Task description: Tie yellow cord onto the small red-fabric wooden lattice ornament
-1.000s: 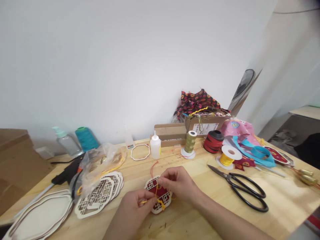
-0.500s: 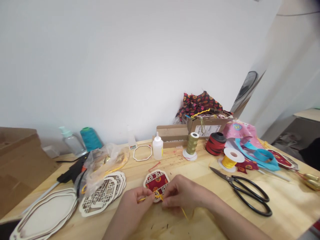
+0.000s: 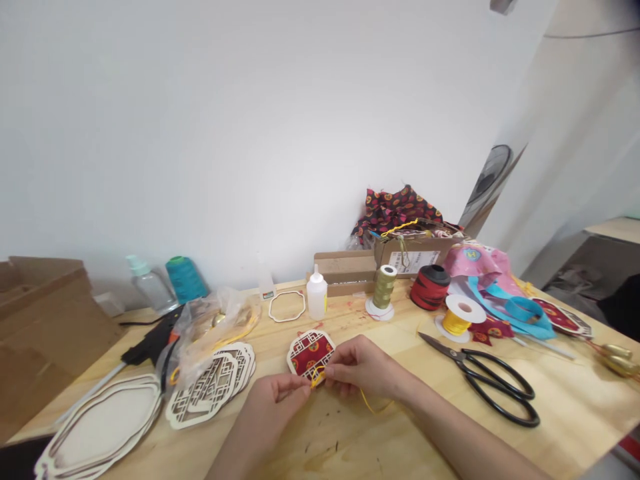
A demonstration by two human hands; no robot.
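A small wooden lattice ornament with red patterned fabric (image 3: 310, 351) lies on the wooden table (image 3: 575, 400) just beyond my hands. A yellow cord (image 3: 371, 402) runs from its near edge and trails to the right on the table. My left hand (image 3: 274, 400) pinches the cord at the ornament's near edge, fingers closed. My right hand (image 3: 361, 368) pinches the same cord from the right, fingertips almost meeting the left hand's.
Black scissors (image 3: 493, 387) lie to the right. Behind are a yellow cord spool (image 3: 459, 317), a gold spool (image 3: 383, 288), a red-black ribbon roll (image 3: 430, 287) and a glue bottle (image 3: 317, 297). Stacked lattice cutouts (image 3: 213, 391), a plastic bag (image 3: 210, 327) and a glue gun (image 3: 150, 343) lie left.
My hands drew together at the ornament's near edge, then shifted slightly away from me. The cord's loose end now trails right on the table. The red thread behind the ornament is gone.
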